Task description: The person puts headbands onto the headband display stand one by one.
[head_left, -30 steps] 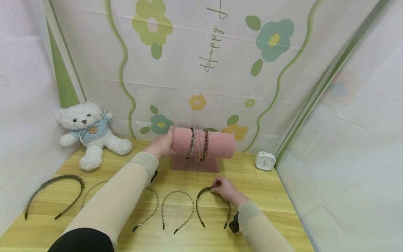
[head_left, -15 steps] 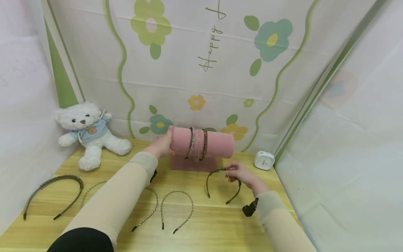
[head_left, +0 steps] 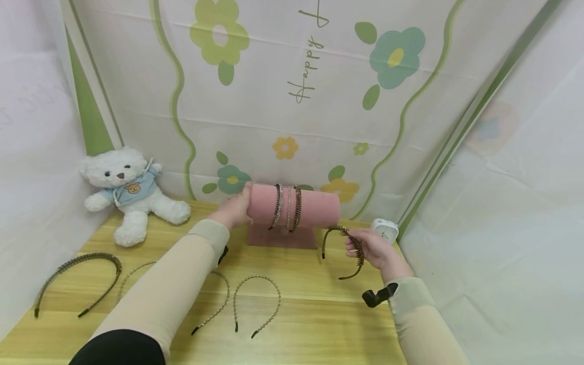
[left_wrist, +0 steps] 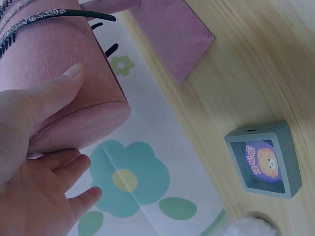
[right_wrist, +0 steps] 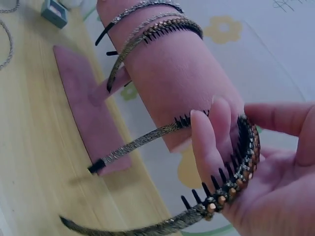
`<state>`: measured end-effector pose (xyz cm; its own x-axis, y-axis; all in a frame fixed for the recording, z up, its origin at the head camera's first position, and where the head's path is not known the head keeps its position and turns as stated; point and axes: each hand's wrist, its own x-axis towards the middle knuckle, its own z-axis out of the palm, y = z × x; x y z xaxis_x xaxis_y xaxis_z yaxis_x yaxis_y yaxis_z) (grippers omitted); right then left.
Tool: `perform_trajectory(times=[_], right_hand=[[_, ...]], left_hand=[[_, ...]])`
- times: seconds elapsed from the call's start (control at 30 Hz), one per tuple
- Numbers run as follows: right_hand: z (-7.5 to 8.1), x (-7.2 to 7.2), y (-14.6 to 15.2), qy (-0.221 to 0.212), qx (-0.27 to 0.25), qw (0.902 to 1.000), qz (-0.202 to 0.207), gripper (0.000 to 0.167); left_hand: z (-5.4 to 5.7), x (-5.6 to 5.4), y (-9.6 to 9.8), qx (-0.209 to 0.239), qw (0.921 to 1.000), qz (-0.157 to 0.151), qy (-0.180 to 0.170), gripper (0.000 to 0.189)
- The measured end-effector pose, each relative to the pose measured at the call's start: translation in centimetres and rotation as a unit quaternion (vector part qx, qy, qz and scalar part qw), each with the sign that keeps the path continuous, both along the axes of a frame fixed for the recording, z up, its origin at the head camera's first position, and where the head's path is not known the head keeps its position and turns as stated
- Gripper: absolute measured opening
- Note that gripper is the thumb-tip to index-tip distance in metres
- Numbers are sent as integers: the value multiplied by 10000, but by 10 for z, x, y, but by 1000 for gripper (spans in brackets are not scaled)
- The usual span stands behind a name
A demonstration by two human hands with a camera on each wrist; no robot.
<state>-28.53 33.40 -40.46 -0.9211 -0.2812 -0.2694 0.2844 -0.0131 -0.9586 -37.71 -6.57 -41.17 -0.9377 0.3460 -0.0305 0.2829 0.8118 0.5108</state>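
A pink padded roll stand (head_left: 315, 208) carries several headbands (head_left: 298, 208) round its middle. My left hand (head_left: 233, 209) grips the roll's left end; in the left wrist view the thumb (left_wrist: 59, 93) lies along the top and the fingers are at the end face. Just off the roll's right end, my right hand (head_left: 371, 248) holds a toothed, beaded headband (head_left: 357, 251) in the air. In the right wrist view that headband (right_wrist: 231, 189) is pinched between thumb and fingers, its two ends pointing away from the palm toward the stand.
More headbands lie on the wooden table, one thin (head_left: 257, 278) in front and one dark (head_left: 86, 257) at far left. A white teddy bear (head_left: 137, 197) sits back left. A white clock (head_left: 385, 228) stands behind my right hand. A small grey frame (left_wrist: 263, 160) shows in the left wrist view.
My right hand has lifted the beaded headband off the table and carried it back and right, turning it beside the roll's right end. The left hand stays on the stand.
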Motion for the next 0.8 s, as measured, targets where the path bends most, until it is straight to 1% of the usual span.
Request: perform_trajectory(times=[0.17, 0.3, 0.37, 0.43, 0.53, 0.6, 0.7, 0.8], right_hand=[[4, -2, 9, -208, -87, 9986, -488, 32], [6, -3, 17, -285, -1, 9976, -624, 31], [8, -3, 23, -305, 93, 9974, -643, 28], [10, -4, 28, -352, 81, 9965, -752, 24], [14, -6, 35, -328, -172, 9947, -963, 21], [17, -9, 37, -262, -393, 9931, -1075, 23], [20, -15, 37, -236, -745, 9906, -1119, 26], [23, -21, 33, -300, -1063, 9877, -1108, 28]], left_hand=[[4, 5, -1, 56, 10000, 8, 8, 119], [4, 6, 0, 121, 9999, -11, 39, 119], [4, 5, 1, 106, 9999, -23, 52, 119], [3, 4, 2, 88, 9999, -29, 47, 119], [2, 3, 2, 63, 10000, 0, 15, 120], [3, 3, 2, 67, 10000, 19, 5, 120], [4, 4, 2, 79, 10000, 29, 22, 120], [4, 4, 1, 70, 10000, 34, 21, 120]])
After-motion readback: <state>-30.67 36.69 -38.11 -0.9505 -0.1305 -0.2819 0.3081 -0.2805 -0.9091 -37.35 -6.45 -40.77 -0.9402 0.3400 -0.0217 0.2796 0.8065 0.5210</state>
